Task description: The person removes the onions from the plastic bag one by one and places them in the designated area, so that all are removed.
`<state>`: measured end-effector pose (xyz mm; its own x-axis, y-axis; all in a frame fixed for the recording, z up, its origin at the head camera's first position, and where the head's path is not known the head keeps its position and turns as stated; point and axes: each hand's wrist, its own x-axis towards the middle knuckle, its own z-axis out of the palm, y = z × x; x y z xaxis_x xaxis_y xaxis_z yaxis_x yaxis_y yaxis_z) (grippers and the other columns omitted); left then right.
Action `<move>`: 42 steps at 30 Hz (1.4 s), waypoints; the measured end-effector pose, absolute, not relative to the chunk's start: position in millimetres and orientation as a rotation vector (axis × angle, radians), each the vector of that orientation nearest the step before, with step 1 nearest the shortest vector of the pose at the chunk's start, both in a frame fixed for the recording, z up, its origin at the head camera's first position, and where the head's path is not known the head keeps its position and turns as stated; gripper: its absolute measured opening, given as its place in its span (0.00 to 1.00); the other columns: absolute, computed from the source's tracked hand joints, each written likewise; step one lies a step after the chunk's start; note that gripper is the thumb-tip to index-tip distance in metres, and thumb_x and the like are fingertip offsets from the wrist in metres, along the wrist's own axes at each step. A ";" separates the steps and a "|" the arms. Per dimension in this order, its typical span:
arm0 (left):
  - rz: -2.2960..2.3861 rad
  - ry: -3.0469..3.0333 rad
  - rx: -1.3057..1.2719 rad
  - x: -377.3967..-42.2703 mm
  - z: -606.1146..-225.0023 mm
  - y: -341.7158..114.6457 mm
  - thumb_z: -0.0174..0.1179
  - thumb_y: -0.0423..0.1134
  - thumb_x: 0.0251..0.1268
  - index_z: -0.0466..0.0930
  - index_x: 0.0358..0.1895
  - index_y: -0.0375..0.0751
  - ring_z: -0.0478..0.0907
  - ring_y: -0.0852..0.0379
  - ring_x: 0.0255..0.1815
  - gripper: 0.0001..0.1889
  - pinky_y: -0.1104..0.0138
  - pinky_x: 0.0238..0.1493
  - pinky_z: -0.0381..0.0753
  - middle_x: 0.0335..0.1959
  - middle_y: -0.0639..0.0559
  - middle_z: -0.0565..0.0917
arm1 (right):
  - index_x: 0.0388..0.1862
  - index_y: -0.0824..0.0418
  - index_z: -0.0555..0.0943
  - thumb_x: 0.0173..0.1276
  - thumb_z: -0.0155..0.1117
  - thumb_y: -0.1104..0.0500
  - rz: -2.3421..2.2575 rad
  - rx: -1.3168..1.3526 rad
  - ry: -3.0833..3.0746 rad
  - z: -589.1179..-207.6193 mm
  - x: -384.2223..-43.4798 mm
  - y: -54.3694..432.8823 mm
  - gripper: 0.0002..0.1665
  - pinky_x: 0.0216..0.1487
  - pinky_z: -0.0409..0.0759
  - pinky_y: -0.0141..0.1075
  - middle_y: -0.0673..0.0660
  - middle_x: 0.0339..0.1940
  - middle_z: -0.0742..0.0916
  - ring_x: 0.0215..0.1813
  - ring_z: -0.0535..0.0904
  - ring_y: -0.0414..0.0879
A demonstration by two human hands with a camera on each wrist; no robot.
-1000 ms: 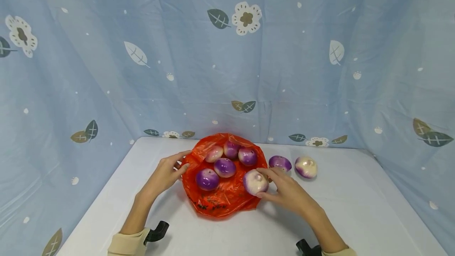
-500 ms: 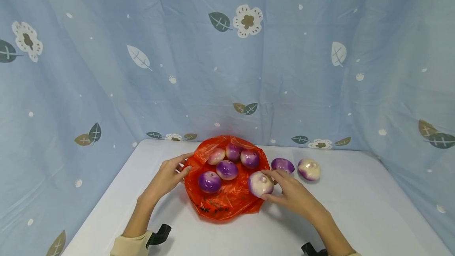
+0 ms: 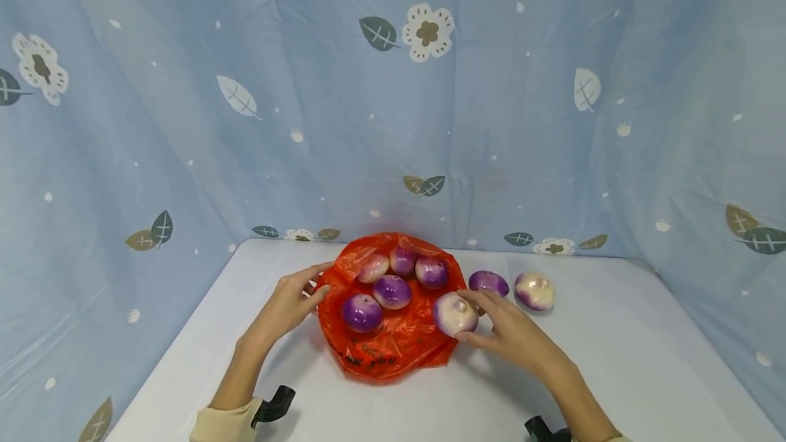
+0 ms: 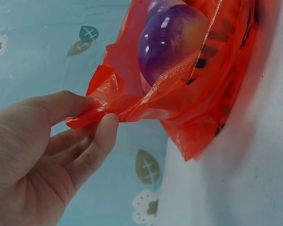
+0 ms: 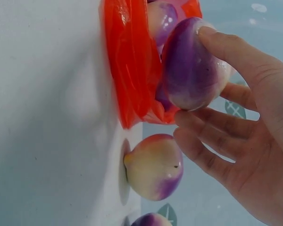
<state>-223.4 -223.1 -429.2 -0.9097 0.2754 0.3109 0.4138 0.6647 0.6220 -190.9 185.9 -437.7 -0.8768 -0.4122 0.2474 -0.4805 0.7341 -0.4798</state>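
Note:
A red plastic bag [image 3: 399, 353] with black print lies on the white table with its mouth spread, and several purple-and-white onions [image 3: 391, 292] rest in it. My left hand [image 3: 291, 302] pinches the bag's left rim; in the left wrist view thumb and fingers nip a fold of the red plastic [image 4: 104, 101]. In the head view my right hand [image 3: 516, 333] grips a pale onion [image 3: 456, 314] over the bag's right rim. The right wrist view shows this onion [image 5: 191, 66] held up between thumb and fingertips, beside the bag's mouth.
Two more onions sit on the table [image 3: 614, 360] right of the bag: a purple one [image 3: 488, 282] close to its rim and a paler one [image 3: 534, 291] farther right. A blue patterned curtain [image 3: 331, 121] hangs behind and along both sides of the table.
My right hand and the onion it grips have shifted slightly to the right, toward the bag's right rim. The left hand keeps its pinch, and the other onions stay in place.

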 end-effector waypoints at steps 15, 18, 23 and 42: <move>-1.066 -2.711 -0.547 -222.0 -428.3 -225.5 0.63 0.35 0.66 0.75 0.65 0.46 0.80 0.63 0.29 0.24 0.77 0.26 0.81 0.41 0.46 0.86 | 0.67 0.45 0.72 0.54 0.76 0.42 0.884 0.659 -2.791 -426.5 -193.3 204.1 0.41 0.35 0.82 0.30 0.44 0.47 0.82 0.47 0.78 0.42; -1.069 -2.705 -0.554 -221.9 -427.6 -225.8 0.63 0.35 0.66 0.75 0.65 0.45 0.81 0.62 0.28 0.23 0.77 0.26 0.81 0.40 0.46 0.86 | 0.67 0.46 0.73 0.54 0.77 0.43 0.866 0.629 -2.779 -423.8 -194.6 210.3 0.42 0.33 0.81 0.29 0.43 0.44 0.82 0.46 0.78 0.42; -1.086 -2.701 -0.555 -223.2 -426.9 -223.7 0.62 0.34 0.66 0.75 0.65 0.44 0.81 0.62 0.29 0.24 0.77 0.26 0.82 0.41 0.45 0.86 | 0.66 0.49 0.74 0.55 0.75 0.41 0.826 0.579 -2.775 -419.6 -196.4 224.8 0.40 0.32 0.79 0.27 0.46 0.44 0.81 0.44 0.77 0.43; -1.089 -2.695 -0.554 -221.2 -425.7 -221.9 0.63 0.33 0.65 0.75 0.65 0.44 0.82 0.60 0.29 0.24 0.76 0.26 0.82 0.41 0.44 0.86 | 0.69 0.59 0.70 0.59 0.74 0.46 0.767 0.454 -2.744 -412.5 -199.8 279.6 0.42 0.31 0.82 0.28 0.62 0.60 0.80 0.48 0.82 0.54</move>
<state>-221.2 -221.9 -425.7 -0.9137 0.2716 0.3022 0.4053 0.6619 0.6306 -199.8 279.6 -412.5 -0.9187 -0.2269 0.3234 -0.3617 0.8122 -0.4578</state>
